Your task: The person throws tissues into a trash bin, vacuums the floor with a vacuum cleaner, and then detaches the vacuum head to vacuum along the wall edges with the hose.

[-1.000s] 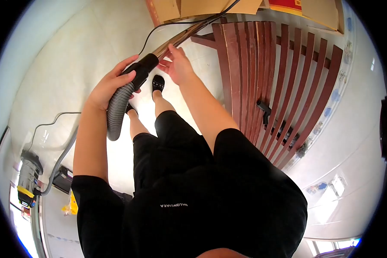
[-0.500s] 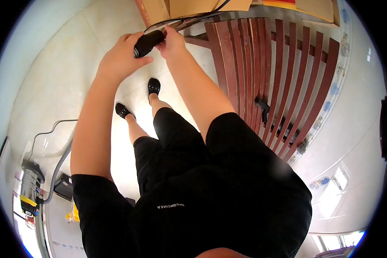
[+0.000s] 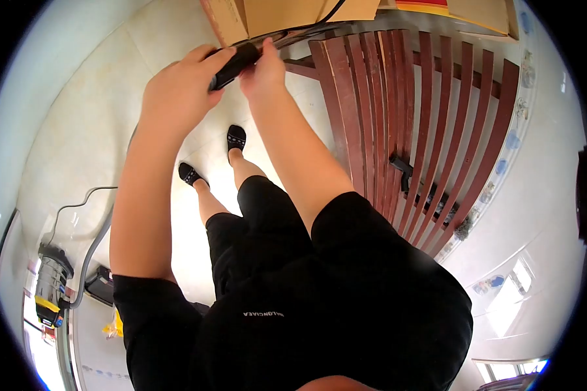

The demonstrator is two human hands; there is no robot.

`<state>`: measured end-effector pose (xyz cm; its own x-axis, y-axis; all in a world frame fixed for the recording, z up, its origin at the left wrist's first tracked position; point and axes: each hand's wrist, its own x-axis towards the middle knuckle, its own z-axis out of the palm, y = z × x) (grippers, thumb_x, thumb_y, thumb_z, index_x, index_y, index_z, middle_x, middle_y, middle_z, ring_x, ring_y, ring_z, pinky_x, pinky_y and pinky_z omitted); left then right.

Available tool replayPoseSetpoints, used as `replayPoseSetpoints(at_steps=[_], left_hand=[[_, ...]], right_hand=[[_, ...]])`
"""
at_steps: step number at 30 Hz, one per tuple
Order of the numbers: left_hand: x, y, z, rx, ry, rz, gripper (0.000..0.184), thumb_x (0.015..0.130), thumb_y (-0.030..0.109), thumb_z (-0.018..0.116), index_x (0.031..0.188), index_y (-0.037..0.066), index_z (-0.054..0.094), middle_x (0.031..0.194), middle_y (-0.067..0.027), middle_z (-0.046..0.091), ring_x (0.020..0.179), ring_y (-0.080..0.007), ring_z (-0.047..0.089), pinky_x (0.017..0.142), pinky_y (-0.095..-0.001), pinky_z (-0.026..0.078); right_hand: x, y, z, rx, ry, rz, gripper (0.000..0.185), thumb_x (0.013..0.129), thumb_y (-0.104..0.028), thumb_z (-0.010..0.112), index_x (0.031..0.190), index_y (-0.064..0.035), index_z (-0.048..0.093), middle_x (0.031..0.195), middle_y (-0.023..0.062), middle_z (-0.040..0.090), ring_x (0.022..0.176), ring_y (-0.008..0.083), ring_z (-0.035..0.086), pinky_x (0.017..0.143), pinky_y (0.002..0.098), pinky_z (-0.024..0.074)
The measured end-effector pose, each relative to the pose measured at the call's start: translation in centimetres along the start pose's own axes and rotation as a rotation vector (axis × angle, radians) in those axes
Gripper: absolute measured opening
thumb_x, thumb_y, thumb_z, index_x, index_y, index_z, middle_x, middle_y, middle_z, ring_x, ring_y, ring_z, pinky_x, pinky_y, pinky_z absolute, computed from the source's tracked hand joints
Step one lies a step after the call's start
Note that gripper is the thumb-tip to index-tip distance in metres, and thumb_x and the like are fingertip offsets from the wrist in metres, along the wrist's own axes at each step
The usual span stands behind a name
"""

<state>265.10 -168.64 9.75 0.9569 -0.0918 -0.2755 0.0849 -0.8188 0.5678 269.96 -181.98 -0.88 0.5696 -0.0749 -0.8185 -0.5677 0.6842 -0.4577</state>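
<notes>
A black cylindrical piece (image 3: 237, 65) with a grey ring at its near end spans both my hands. My left hand (image 3: 179, 88) is wrapped round its near end. My right hand (image 3: 265, 73) grips the far end with bent fingers, partly hidden behind the palm. What joins that far end cannot be made out. Both hands are above the tiled floor, just short of the cardboard boxes (image 3: 287, 16). To the right of them stands a reddish-brown slatted wooden bench (image 3: 365, 98).
A black angled nozzle-like piece (image 3: 403, 171) lies on the bench slats. At lower left stands a canister vacuum cleaner (image 3: 52, 287) with a grey hose (image 3: 91, 251) running up behind my left arm. Beside it is a black case (image 3: 100, 285). A black cable passes along the boxes.
My left hand has turned over the black cylindrical piece, covering more of it. The piece has shifted slightly right, and both hands still hold it.
</notes>
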Motion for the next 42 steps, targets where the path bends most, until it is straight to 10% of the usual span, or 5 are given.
replayPoseSetpoints(at_steps=[24,30,31,32,42], left_hand=[[-24.0,4.0,-8.3,0.096,-0.128,-0.303,0.058,0.064,0.016,0.071,0.119,0.019,0.051,0.116,-0.0077,0.054,0.084,-0.0287,0.060,0.066,-0.0351,0.050],[-20.8,3.4,-4.0,-0.111,-0.071,-0.279,0.053,0.068,0.021,0.069,0.119,0.018,0.052,0.108,-0.0067,0.056,0.081,-0.0290,0.060,0.066,-0.0358,0.049],[-20.0,3.0,-2.2,-0.122,-0.036,-0.225,0.052,0.069,0.022,0.068,0.118,0.018,0.051,0.108,-0.0060,0.056,0.081,-0.0289,0.060,0.066,-0.0361,0.049],[-19.4,2.9,-0.9,-0.102,-0.053,-0.226,0.053,0.069,0.022,0.067,0.119,0.017,0.050,0.109,-0.0058,0.055,0.081,-0.0289,0.060,0.067,-0.0370,0.049],[-29.6,-1.5,-3.3,-0.112,-0.063,-0.310,0.052,0.069,0.021,0.068,0.119,0.017,0.051,0.109,-0.0017,0.056,0.087,-0.0274,0.059,0.071,-0.0362,0.048]], right_hand=[[-19.7,6.0,-6.2,-0.469,-0.363,0.617,0.044,0.088,-0.030,0.053,0.121,-0.0163,0.029,0.089,0.0044,0.053,0.075,0.0194,0.058,0.064,0.0365,0.0517],[-17.3,6.8,-8.0,-0.402,-0.222,0.340,0.019,0.091,-0.033,0.045,0.092,-0.0143,0.045,0.089,0.0020,0.051,0.079,0.0217,0.054,0.070,0.0404,0.0461],[-14.7,7.5,-10.4,-0.340,-0.180,0.298,0.066,0.088,-0.034,0.052,0.138,-0.0123,0.014,0.101,0.0090,0.052,0.080,0.0241,0.055,0.070,0.0390,0.0499],[-14.1,6.8,-11.5,-0.386,-0.185,0.253,0.070,0.088,-0.033,0.051,0.140,-0.0109,0.008,0.105,0.0107,0.051,0.083,0.0250,0.056,0.071,0.0392,0.0496],[-23.4,1.2,-20.0,-0.505,-0.127,0.279,0.042,0.091,-0.031,0.042,0.126,-0.0085,0.038,0.104,0.0093,0.053,0.090,0.0219,0.052,0.081,0.0351,0.0438]])
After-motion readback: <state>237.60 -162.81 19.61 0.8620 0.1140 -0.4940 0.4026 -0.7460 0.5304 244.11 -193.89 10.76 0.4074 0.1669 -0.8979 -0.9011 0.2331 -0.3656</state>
